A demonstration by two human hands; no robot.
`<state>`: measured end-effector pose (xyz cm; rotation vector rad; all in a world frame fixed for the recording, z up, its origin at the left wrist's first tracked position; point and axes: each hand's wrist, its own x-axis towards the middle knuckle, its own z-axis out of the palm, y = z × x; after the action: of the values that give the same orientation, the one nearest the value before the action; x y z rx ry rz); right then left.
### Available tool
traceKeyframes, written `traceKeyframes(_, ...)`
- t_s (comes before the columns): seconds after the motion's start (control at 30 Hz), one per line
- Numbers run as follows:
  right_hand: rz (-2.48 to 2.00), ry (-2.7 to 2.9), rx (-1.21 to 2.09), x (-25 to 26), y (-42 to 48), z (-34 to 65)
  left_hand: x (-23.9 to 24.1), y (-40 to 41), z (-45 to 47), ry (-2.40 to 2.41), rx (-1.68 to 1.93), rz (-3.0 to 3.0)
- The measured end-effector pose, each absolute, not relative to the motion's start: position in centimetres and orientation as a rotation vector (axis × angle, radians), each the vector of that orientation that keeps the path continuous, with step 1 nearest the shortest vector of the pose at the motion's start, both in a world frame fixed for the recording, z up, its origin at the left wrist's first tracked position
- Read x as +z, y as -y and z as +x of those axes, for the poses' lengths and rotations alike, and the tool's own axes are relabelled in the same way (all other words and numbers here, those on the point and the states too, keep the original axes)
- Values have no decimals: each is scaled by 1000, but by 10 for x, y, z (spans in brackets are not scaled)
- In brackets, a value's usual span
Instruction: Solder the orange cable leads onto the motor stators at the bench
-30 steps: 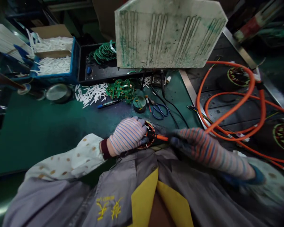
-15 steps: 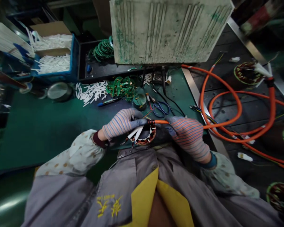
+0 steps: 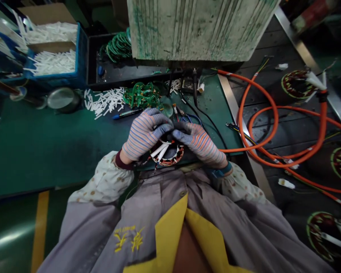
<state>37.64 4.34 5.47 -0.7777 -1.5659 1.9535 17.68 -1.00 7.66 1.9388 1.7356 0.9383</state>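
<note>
A round motor stator (image 3: 170, 156) with copper windings and white sleeved leads lies at the near edge of the green mat (image 3: 45, 144). My left hand (image 3: 143, 132), in a striped glove, is curled over its upper left side. My right hand (image 3: 199, 142), also gloved, meets it fingertip to fingertip just above the stator, pinching at the wires there. An orange cable (image 3: 261, 125) runs from under my right hand to the right in wide loops. What exactly the fingertips grip is hidden.
Blue-handled scissors (image 3: 191, 118), a blue pen (image 3: 126, 113), loose white sleeves (image 3: 102, 102) and green ring parts (image 3: 142, 94) lie behind my hands. A blue bin (image 3: 81, 57) of white sleeves stands back left. Other stators (image 3: 297, 84) sit on the dark conveyor at right.
My right hand has slid left along the orange cable and now meets my left hand over the stator. The view has tilted down and forward.
</note>
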Motion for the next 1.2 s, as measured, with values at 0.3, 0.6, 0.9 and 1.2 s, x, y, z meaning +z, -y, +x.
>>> traceKeyframes(0.3, -924, 1413, 1880, 45, -45, 370, 77, 15, 173, -1669, 1332, 1586)
traceKeyframes(0.6, -942, 1367, 1879, 47, -38, 371, 71, 22, 189, -1687, 1387, 1477)
traceKeyframes(0.9, -928, 1329, 1873, 41, -37, 371, 80, 18, 189, -1624, 1286, 1449)
traceKeyframes(1.2, -868, 1323, 1946, 46, -37, 376, 83, 17, 188, -1608, 1221, 1411)
